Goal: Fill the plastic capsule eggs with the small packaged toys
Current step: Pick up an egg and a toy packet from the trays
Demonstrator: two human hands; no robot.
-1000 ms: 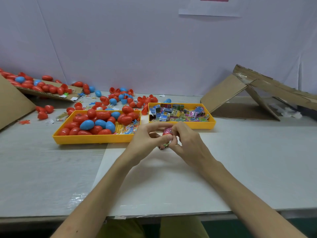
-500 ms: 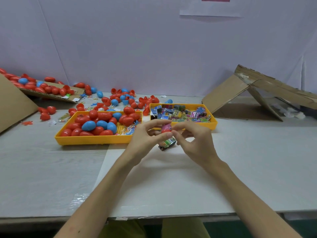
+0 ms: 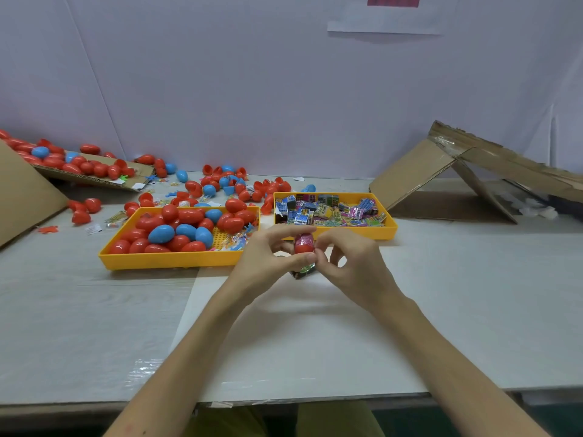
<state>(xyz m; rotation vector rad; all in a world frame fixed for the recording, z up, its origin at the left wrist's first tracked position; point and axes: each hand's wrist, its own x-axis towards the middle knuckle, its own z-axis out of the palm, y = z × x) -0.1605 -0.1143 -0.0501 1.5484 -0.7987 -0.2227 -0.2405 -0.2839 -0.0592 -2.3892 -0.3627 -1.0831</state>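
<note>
Above the middle of the table my left hand [image 3: 268,258] pinches a red capsule egg [image 3: 303,243] between thumb and forefinger. A small packaged toy [image 3: 305,270] sticks out below it. My right hand [image 3: 350,263] touches the egg and the toy's packet with curled fingertips. Behind on the left stands a yellow tray [image 3: 164,259] full of red and blue eggs [image 3: 176,230]. To the right of it, a second yellow tray [image 3: 389,229] holds several small packaged toys [image 3: 328,209].
Loose red and blue eggs and egg halves [image 3: 220,184] lie scattered along the back. A cardboard flap [image 3: 85,178] at the back left carries more eggs. A folded cardboard box [image 3: 467,171] stands at the back right. The table's front edge [image 3: 284,400] is near me.
Both hands have risen a little with the egg. The toy packet now hangs lower beneath the egg, and my right fingers have shifted onto it.
</note>
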